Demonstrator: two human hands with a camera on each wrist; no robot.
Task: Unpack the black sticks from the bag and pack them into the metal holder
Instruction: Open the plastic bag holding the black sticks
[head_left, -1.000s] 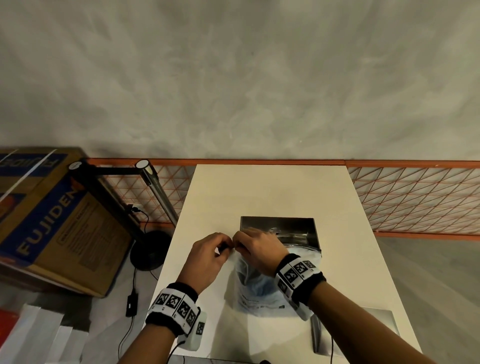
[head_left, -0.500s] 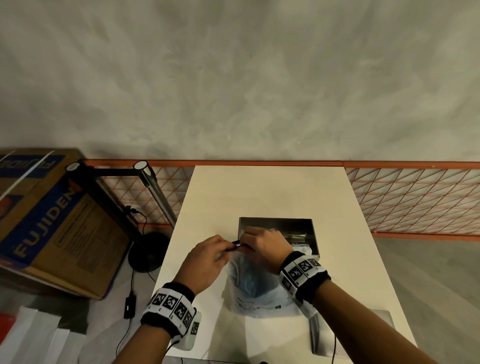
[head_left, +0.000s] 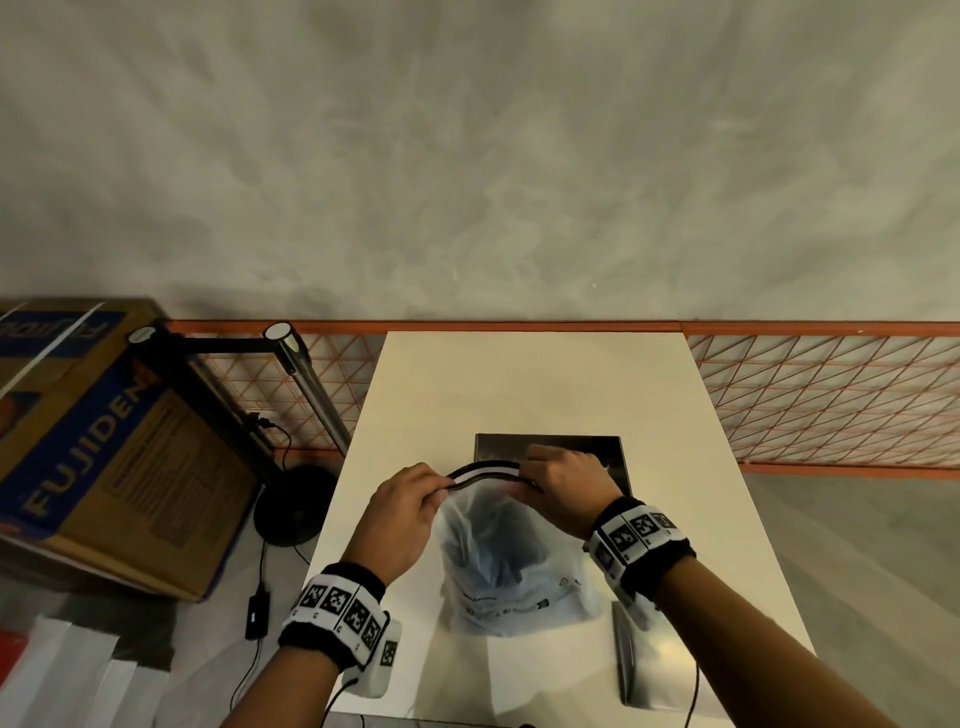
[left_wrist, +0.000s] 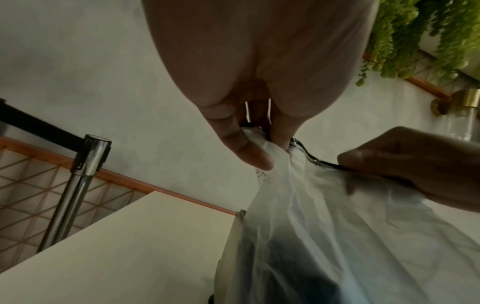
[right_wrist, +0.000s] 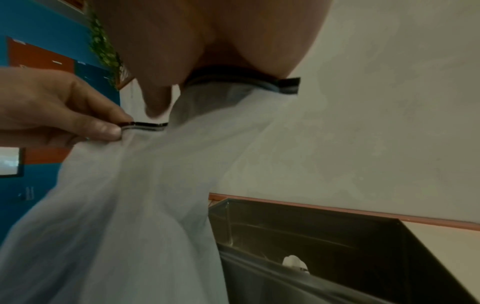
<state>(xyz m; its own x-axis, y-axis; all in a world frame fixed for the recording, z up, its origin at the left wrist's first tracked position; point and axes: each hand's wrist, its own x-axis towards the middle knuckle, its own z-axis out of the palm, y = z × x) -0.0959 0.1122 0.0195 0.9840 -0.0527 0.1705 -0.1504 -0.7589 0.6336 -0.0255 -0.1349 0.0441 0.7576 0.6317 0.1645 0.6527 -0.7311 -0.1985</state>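
Bag: translucent plastic bag (head_left: 498, 561) with a black zip strip along its top, held upright over the near half of the white table (head_left: 524, 384); its bottom rests on the tabletop. Small printed text shows low on its front.
Zip strip: black band (head_left: 485, 469) arches between the two hands; the mouth looks partly parted, with a pale gap under the band in the head view.
Left hand: left hand (head_left: 402, 506) pinches the left end of the bag's top between thumb and fingertips, fingers curled; the left wrist view shows the plastic bunched under the thumb.
Right hand: right hand (head_left: 563, 488) grips the right end of the zip strip, fingers curled over it; in the right wrist view the strip's end pokes out past the hand.
Black sticks: dark shapes (head_left: 485, 558) show through the plastic in the lower middle of the bag; count and exact form cannot be told.
Metal holder: open rectangular metal box (head_left: 506, 449) sits on the table just behind the bag, partly hidden by the right hand; its inside looks dark, contents unclear.
Wrists: both carry black bands with black-and-white square markers (head_left: 636, 530).
Surroundings: cardboard box (head_left: 98, 441) marked FUJIDEN left of the table; chrome post (head_left: 306, 384) and orange mesh fence (head_left: 821, 400) behind; grey wall above.
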